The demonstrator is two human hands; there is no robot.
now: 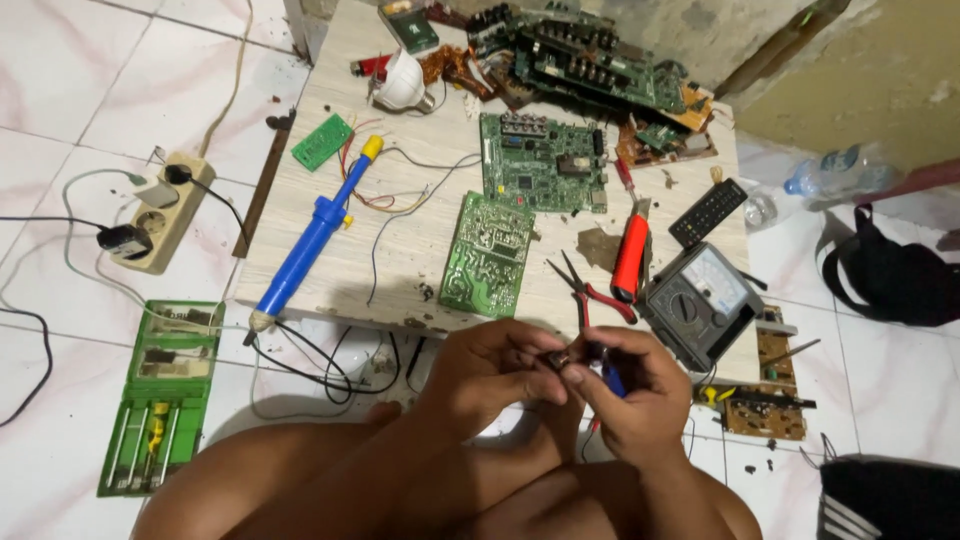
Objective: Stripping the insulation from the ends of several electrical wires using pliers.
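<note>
a small dark part [560,358] is pinched between the fingertips of the left hand [495,365] and the right hand [625,385], just over the near edge of the wooden board [420,250]. the right fingers are also clenched around a blue-handled tool [612,380]. what the part is cannot be told. just beyond the fingers lie red-handled pliers [590,292] and a green circuit board [488,255]. a grey multimeter [700,300] sits to the right of the fingers, near them. a blue solder sucker [312,235] lies well off to the left.
</note>
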